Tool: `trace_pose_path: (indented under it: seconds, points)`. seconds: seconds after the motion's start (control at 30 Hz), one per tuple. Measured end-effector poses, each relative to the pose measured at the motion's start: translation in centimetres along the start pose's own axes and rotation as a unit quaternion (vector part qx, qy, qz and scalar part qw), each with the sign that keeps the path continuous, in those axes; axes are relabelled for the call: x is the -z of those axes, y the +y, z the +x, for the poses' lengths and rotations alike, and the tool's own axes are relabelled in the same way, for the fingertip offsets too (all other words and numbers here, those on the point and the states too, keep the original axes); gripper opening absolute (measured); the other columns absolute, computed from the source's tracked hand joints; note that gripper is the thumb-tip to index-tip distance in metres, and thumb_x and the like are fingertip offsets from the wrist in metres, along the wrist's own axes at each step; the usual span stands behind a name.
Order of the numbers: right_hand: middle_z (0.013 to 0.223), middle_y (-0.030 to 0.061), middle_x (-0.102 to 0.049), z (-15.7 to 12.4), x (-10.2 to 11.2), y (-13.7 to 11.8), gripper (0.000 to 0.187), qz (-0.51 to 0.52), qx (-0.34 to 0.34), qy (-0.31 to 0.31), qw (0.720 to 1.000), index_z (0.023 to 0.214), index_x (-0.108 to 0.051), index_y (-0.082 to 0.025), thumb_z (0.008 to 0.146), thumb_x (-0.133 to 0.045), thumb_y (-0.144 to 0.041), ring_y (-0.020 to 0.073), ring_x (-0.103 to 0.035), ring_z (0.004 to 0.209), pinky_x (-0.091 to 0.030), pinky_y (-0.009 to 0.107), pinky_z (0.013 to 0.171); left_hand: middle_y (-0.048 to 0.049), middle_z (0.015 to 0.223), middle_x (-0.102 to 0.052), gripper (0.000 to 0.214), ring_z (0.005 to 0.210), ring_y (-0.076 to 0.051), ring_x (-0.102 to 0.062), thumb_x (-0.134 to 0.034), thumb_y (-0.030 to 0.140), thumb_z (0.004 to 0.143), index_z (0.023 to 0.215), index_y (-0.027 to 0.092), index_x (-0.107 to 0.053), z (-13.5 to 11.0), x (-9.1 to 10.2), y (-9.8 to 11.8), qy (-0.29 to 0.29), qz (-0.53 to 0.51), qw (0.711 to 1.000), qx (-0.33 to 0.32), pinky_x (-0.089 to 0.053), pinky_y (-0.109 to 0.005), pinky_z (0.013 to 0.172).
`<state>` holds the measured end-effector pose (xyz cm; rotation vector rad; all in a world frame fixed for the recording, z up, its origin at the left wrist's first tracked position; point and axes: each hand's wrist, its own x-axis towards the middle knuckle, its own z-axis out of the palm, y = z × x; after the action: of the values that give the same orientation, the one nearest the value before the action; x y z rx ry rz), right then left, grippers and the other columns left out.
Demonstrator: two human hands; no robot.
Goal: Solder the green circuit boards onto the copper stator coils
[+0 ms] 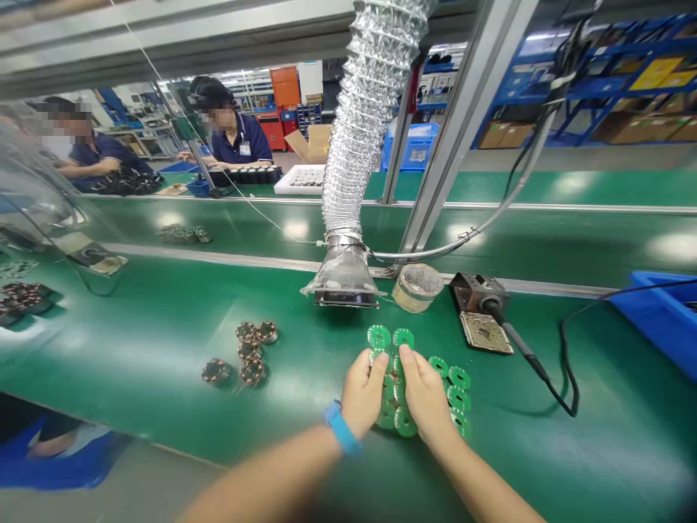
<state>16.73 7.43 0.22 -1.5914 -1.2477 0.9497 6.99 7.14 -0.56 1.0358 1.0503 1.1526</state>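
Note:
Between my hands is a panel of round green circuit boards [404,420], joined in two columns. My left hand [364,391] grips its left column, thumb pressed on top, and a blue band circles that wrist. On the right column my right hand [428,392] has the same thumb-down grip. The fingers beneath the panel are hidden. Just right of my right hand, more round green boards [459,398] lie on the bench. Several copper-wound motor stators [250,351] sit to the left of my left hand, apart from it.
A foil exhaust duct [348,145] ends in a hood [347,280] above the bench [163,319]. Behind my hands stands a round tub [417,287]. A soldering iron [515,338] rests in its stand, its cord trailing right toward a blue bin [661,312]. Two people work across the line.

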Motion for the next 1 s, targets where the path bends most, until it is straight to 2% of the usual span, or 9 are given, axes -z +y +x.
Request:
trace_pose_path:
  seconds: [0.13, 0.23, 0.37, 0.53, 0.6, 0.7, 0.83, 0.93, 1.0]
  points:
    - [0.064, -0.0018, -0.044, 0.7, 0.4, 0.8, 0.049, 0.001, -0.005, -0.002, 1.0, 0.063, -0.043, -0.021, 0.076, -0.039, -0.068, 0.0126, -0.044, 0.062, -0.04, 0.026, 0.058, -0.0077, 0.099, -0.063, 0.04, 0.09, -0.018, -0.06, -0.066, 0.034, 0.075, 0.106, 0.016, -0.049, 0.2, 0.4, 0.7, -0.078, -0.032, 0.996, 0.015, -0.047, -0.03, 0.082]
    - [0.075, 0.0008, -0.052, 1.0, 1.6, 0.7, 0.049, 0.012, -0.027, -0.025, 0.999, 0.081, -0.052, -0.022, 0.078, -0.036, -0.067, 0.0138, -0.05, 0.068, -0.044, 0.026, 0.059, -0.0095, 0.1, -0.066, 0.047, 0.083, -0.02, -0.065, -0.066, 0.024, 0.074, 0.114, 0.015, -0.044, 0.6, 1.3, 1.4, -0.154, 0.013, 0.987, 0.029, -0.052, -0.032, 0.072]
    - [0.08, 0.001, -0.055, 1.6, 3.7, -1.2, 0.059, 0.041, -0.08, -0.069, 0.994, 0.115, -0.04, -0.024, 0.078, -0.034, -0.069, 0.0121, -0.053, 0.057, -0.046, 0.026, 0.048, -0.008, 0.099, -0.069, 0.036, 0.084, -0.023, -0.066, -0.05, 0.017, 0.084, 0.12, 0.02, -0.045, 0.5, 2.6, 1.9, -0.125, 0.257, 0.955, -0.075, -0.052, -0.035, 0.071]
    - [0.079, 0.0073, -0.063, 2.5, 5.1, -3.5, 0.071, 0.127, -0.152, -0.258, 0.946, 0.116, -0.044, -0.018, 0.079, -0.014, -0.072, 0.0209, -0.065, 0.062, -0.054, 0.041, 0.051, -0.0099, 0.114, -0.064, 0.041, 0.091, -0.026, -0.062, -0.045, 0.013, 0.087, 0.126, 0.026, -0.047, -0.1, 3.8, 2.0, -0.067, 0.597, 0.711, -0.366, -0.05, -0.038, 0.071]
    - [0.086, 0.0091, -0.064, 2.9, 5.2, -3.3, 0.063, 0.139, -0.159, -0.301, 0.93, 0.115, -0.046, -0.017, 0.079, -0.033, -0.067, 0.0224, -0.066, 0.073, -0.055, 0.039, 0.054, -0.0114, 0.116, -0.062, 0.042, 0.092, -0.026, -0.06, -0.048, 0.013, 0.086, 0.126, 0.027, -0.049, 0.1, 4.3, 2.0, -0.07, 0.628, 0.669, -0.391, -0.049, -0.039, 0.072]
    - [0.082, 0.0057, -0.063, 3.6, 5.3, -2.2, 0.057, 0.12, -0.157, -0.321, 0.926, 0.116, -0.045, -0.017, 0.072, -0.059, -0.051, 0.0169, -0.065, 0.066, -0.05, 0.025, 0.042, -0.0116, 0.128, -0.053, 0.046, 0.102, -0.028, -0.054, -0.062, 0.024, 0.078, 0.122, 0.028, -0.052, 0.7, 5.1, 2.6, -0.145, 0.562, 0.732, -0.357, -0.043, -0.047, 0.084]
    - [0.055, -0.0044, -0.055, 3.8, 5.4, -1.5, 0.053, 0.066, -0.131, -0.326, 0.934, 0.116, -0.046, -0.018, 0.075, -0.057, -0.05, 0.0065, -0.045, 0.034, -0.03, 0.017, 0.029, -0.0157, 0.132, -0.045, 0.066, 0.114, -0.03, -0.048, -0.057, 0.059, 0.072, 0.124, 0.02, -0.048, 1.8, 6.1, 3.8, -0.131, 0.302, 0.939, -0.102, -0.039, -0.049, 0.094]
    - [0.049, -0.0073, -0.05, 3.5, 4.9, -1.5, 0.042, 0.017, -0.103, -0.301, 0.948, 0.101, -0.054, -0.019, 0.074, -0.057, -0.051, 0.0044, -0.037, 0.029, -0.023, 0.017, 0.03, -0.0178, 0.099, -0.063, 0.065, 0.077, -0.024, -0.066, -0.024, 0.065, 0.084, 0.113, 0.012, -0.05, 2.3, 6.1, 3.8, -0.158, 0.213, 0.962, 0.069, -0.053, -0.042, 0.064]
    - [0.05, -0.0074, -0.048, 3.2, 4.1, -1.3, 0.035, -0.011, -0.076, -0.253, 0.965, 0.086, -0.056, -0.02, 0.073, -0.057, -0.052, 0.005, -0.039, 0.033, -0.026, 0.019, 0.033, -0.0116, 0.081, -0.066, 0.058, 0.057, -0.019, -0.065, -0.042, 0.064, 0.078, 0.101, 0.013, -0.052, 2.2, 5.7, 3.2, -0.244, 0.158, 0.941, 0.172, -0.052, -0.032, 0.048]
